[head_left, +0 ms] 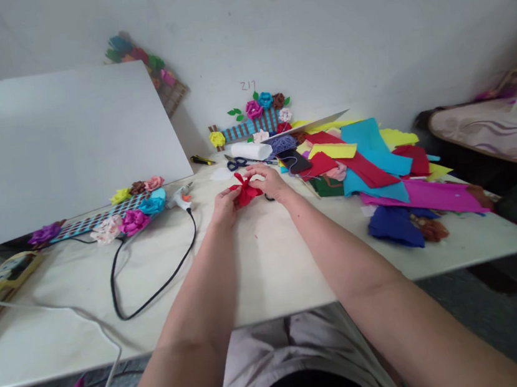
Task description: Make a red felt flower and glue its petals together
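Note:
Between my two hands, above the middle of the table, is a red paper flower (244, 191) with loose, upright petals. My left hand (226, 203) grips its left side low down, fingers closed. On the other side my right hand (267, 181) pinches the flower's right edge, with the fingertips partly hidden. Just behind the hands lie dark-handled scissors (238, 163) and a white roll (251, 151). A white glue gun (180, 198) rests to the left of my left hand, its black cord looping toward the table's front.
Left of the glue gun lies a woven strip (97, 223) with several paper flowers. A power strip (8, 281) sits at the left edge. Coloured crepe paper (367, 155) is heaped on the right. A yellow cutter (202, 159) and a white board (64, 142) stand behind.

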`<state>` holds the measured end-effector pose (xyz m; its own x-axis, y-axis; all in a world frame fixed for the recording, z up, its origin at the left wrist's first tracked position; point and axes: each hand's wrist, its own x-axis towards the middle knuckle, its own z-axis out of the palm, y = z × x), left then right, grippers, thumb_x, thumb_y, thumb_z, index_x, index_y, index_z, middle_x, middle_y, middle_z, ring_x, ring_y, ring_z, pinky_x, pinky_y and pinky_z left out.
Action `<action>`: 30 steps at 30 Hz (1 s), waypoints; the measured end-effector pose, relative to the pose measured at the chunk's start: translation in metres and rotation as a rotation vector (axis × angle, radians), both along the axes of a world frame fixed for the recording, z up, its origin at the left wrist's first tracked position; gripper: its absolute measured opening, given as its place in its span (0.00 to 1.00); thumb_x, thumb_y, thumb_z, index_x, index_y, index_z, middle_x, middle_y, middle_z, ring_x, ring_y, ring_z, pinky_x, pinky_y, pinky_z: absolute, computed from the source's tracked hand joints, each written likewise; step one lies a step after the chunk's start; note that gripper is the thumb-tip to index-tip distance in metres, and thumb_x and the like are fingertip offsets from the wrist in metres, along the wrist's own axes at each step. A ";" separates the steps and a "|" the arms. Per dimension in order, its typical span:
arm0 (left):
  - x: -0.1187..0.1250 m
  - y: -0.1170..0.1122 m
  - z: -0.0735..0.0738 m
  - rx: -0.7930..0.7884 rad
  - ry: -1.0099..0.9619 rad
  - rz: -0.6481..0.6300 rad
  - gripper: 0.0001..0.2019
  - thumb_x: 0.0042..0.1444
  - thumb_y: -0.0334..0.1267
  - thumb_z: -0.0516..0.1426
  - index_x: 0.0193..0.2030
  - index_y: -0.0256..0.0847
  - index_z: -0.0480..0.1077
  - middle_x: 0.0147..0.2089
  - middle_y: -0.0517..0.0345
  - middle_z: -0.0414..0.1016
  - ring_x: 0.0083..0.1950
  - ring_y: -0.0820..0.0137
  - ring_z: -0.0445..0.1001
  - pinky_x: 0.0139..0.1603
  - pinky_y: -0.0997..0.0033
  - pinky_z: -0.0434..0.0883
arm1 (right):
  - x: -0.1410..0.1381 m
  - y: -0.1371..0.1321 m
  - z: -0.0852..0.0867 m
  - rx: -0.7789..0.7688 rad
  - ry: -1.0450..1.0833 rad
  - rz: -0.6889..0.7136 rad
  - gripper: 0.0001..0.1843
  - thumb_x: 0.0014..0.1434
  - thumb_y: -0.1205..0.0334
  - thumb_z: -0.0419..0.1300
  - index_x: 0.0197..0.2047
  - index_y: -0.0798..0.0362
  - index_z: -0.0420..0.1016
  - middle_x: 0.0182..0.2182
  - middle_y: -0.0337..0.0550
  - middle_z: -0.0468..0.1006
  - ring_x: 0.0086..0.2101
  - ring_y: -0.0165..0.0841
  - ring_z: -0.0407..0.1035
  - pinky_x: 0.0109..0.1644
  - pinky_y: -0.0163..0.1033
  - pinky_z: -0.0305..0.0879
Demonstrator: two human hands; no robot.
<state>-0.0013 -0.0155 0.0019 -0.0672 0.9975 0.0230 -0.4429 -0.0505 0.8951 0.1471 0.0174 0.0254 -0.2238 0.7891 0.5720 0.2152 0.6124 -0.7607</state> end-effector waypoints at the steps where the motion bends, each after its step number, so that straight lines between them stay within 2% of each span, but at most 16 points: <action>1: 0.000 0.000 0.000 -0.004 0.008 -0.005 0.08 0.39 0.32 0.64 0.29 0.32 0.74 0.27 0.50 0.77 0.26 0.67 0.75 0.33 0.65 0.73 | 0.000 0.001 -0.001 0.002 -0.008 0.000 0.10 0.45 0.69 0.62 0.33 0.52 0.80 0.48 0.47 0.77 0.51 0.38 0.68 0.58 0.47 0.60; 6: 0.000 0.003 -0.001 -0.023 0.039 -0.006 0.07 0.41 0.32 0.62 0.29 0.32 0.73 0.26 0.50 0.77 0.25 0.67 0.74 0.31 0.65 0.73 | -0.002 0.002 -0.003 0.003 -0.025 0.008 0.05 0.45 0.69 0.62 0.28 0.52 0.77 0.46 0.45 0.78 0.49 0.38 0.70 0.56 0.48 0.61; 13: -0.002 0.002 0.001 -0.062 0.058 -0.021 0.05 0.47 0.34 0.59 0.29 0.34 0.74 0.27 0.50 0.78 0.29 0.64 0.76 0.28 0.66 0.74 | -0.004 0.004 -0.004 0.000 -0.006 0.035 0.06 0.43 0.72 0.61 0.26 0.52 0.76 0.43 0.43 0.79 0.47 0.38 0.71 0.56 0.48 0.61; 18: -0.003 0.002 0.000 -0.056 0.065 -0.035 0.06 0.45 0.36 0.63 0.28 0.34 0.74 0.25 0.51 0.76 0.28 0.65 0.75 0.30 0.65 0.74 | -0.005 0.009 -0.008 0.056 -0.027 0.071 0.06 0.43 0.72 0.62 0.24 0.51 0.76 0.44 0.43 0.78 0.48 0.37 0.70 0.58 0.47 0.60; 23: -0.002 0.003 -0.003 -0.009 0.047 -0.023 0.08 0.42 0.35 0.66 0.26 0.35 0.72 0.25 0.55 0.76 0.26 0.70 0.74 0.33 0.70 0.72 | -0.007 0.009 -0.009 0.096 -0.105 0.089 0.05 0.44 0.70 0.62 0.25 0.51 0.77 0.47 0.44 0.76 0.50 0.38 0.68 0.59 0.47 0.60; 27: 0.001 0.002 -0.003 0.047 0.003 -0.032 0.09 0.42 0.35 0.67 0.27 0.35 0.73 0.25 0.56 0.76 0.25 0.73 0.73 0.33 0.73 0.70 | -0.005 0.006 -0.004 0.145 -0.079 -0.029 0.11 0.45 0.70 0.60 0.32 0.51 0.79 0.50 0.45 0.74 0.53 0.40 0.66 0.62 0.47 0.58; 30: 0.002 0.004 -0.004 0.055 -0.012 0.010 0.11 0.43 0.37 0.68 0.27 0.35 0.72 0.25 0.56 0.76 0.26 0.72 0.73 0.32 0.73 0.69 | -0.003 0.003 0.001 0.120 -0.064 -0.202 0.10 0.47 0.67 0.58 0.34 0.51 0.79 0.42 0.45 0.78 0.46 0.39 0.69 0.55 0.45 0.63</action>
<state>0.0011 -0.0114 -0.0023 -0.0775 0.9940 0.0771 -0.4533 -0.1040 0.8853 0.1436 0.0205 0.0261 -0.1072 0.7489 0.6540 0.3883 0.6370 -0.6659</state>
